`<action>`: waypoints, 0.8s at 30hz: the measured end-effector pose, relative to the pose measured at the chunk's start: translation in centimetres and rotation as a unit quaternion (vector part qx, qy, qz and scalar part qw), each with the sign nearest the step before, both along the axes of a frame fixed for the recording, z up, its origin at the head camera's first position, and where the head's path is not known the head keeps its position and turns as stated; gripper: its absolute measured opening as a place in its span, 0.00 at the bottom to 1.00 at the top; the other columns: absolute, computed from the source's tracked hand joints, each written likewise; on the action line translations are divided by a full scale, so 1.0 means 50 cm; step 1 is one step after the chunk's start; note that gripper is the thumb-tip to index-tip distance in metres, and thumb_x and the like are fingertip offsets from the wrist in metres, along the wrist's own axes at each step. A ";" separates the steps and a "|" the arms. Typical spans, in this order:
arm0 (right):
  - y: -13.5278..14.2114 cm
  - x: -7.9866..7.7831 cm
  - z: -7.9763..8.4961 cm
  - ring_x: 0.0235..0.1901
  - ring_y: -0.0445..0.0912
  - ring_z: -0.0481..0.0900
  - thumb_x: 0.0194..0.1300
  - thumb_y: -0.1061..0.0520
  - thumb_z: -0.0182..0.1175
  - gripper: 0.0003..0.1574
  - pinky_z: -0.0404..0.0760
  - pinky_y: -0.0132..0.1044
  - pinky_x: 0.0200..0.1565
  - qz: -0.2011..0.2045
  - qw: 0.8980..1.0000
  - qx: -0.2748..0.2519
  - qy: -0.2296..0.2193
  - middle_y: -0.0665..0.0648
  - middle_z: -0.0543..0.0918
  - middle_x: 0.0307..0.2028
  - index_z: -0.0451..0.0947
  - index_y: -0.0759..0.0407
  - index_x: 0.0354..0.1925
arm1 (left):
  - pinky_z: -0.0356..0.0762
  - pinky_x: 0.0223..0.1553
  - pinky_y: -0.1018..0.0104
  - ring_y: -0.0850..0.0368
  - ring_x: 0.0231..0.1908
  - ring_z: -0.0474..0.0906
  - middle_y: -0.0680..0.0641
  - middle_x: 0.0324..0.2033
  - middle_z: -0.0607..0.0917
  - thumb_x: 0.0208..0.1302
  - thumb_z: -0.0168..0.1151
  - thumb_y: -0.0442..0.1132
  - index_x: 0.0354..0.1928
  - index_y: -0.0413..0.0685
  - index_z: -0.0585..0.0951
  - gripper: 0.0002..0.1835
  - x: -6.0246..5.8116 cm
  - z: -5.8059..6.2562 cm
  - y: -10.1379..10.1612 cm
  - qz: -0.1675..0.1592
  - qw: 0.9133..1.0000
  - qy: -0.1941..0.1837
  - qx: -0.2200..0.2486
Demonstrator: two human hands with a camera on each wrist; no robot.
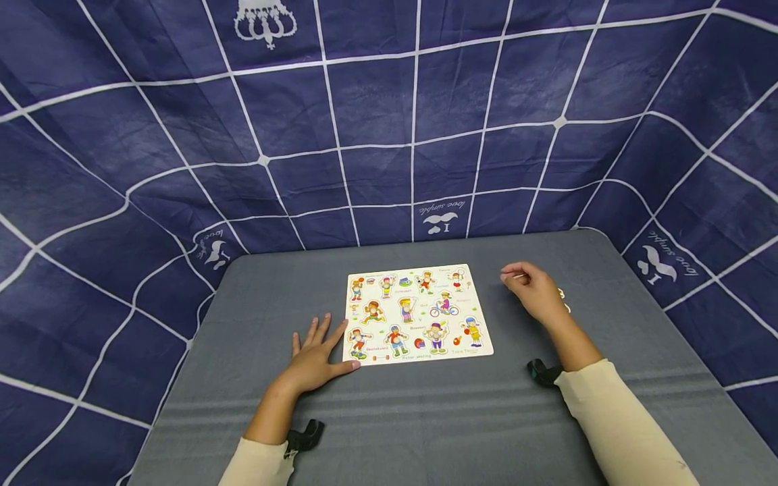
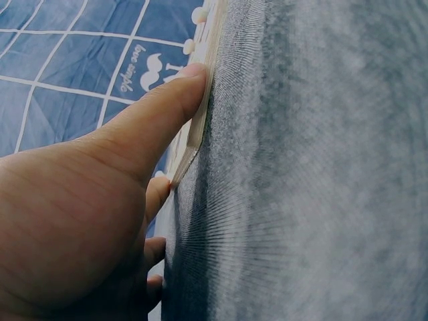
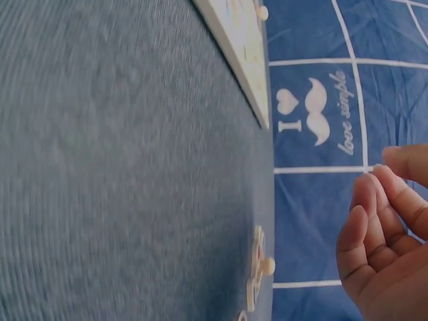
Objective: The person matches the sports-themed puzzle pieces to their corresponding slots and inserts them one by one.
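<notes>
A wooden peg puzzle board (image 1: 452,333) with colourful cartoon sports figures lies flat on the grey table. My left hand (image 1: 311,363) rests beside its left edge, fingers spread. Its thumb tip (image 2: 194,72) lies on the board's near left corner, and the index fingertip is at the left edge. To the right of the board, my right hand (image 1: 533,291) is raised with loosely bent fingers; the right wrist view shows no piece between those fingers (image 3: 366,194). Near that hand, a knobbed puzzle piece (image 3: 256,271) lies on the table, with part of another piece (image 3: 241,316) beside it.
The grey cloth-covered table (image 1: 425,425) is enclosed at the back and sides by a dark blue curtain (image 1: 377,175) with white grid lines. A black wrist mount (image 1: 306,435) is on the left wrist, another mount (image 1: 543,372) on the right.
</notes>
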State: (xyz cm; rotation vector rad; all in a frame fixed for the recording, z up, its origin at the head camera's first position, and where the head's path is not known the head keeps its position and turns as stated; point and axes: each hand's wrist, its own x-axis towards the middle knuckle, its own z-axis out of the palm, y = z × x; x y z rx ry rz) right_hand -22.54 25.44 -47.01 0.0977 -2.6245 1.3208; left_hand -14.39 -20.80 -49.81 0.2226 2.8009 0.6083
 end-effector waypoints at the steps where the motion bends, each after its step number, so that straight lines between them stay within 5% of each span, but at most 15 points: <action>1: 0.003 -0.001 0.000 0.30 0.27 0.75 0.72 0.52 0.60 0.16 0.73 0.23 0.33 0.000 1.000 0.002 0.002 0.62 0.88 0.43 0.82 0.62 0.51 | 0.24 0.71 0.24 0.35 0.80 0.31 0.42 0.82 0.43 0.57 0.65 0.72 0.81 0.64 0.54 0.54 0.000 0.000 0.000 0.000 1.000 0.000 0.000; 15: 0.052 -0.025 -0.016 0.28 0.23 0.72 0.69 0.61 0.62 0.15 0.71 0.20 0.30 -0.002 0.999 0.035 0.017 0.68 0.86 0.40 0.81 0.70 0.50 | 0.24 0.71 0.24 0.35 0.80 0.32 0.41 0.81 0.44 0.57 0.67 0.70 0.80 0.63 0.56 0.53 0.003 0.006 0.004 0.002 1.000 0.007 0.010; 24: 0.069 -0.039 -0.016 0.24 0.34 0.73 0.68 0.61 0.59 0.14 0.73 0.30 0.26 -0.009 0.996 0.087 -0.030 0.65 0.84 0.37 0.81 0.69 0.48 | 0.24 0.71 0.24 0.35 0.80 0.32 0.41 0.81 0.44 0.57 0.66 0.71 0.80 0.63 0.56 0.53 0.002 0.002 0.001 0.001 1.000 0.008 0.007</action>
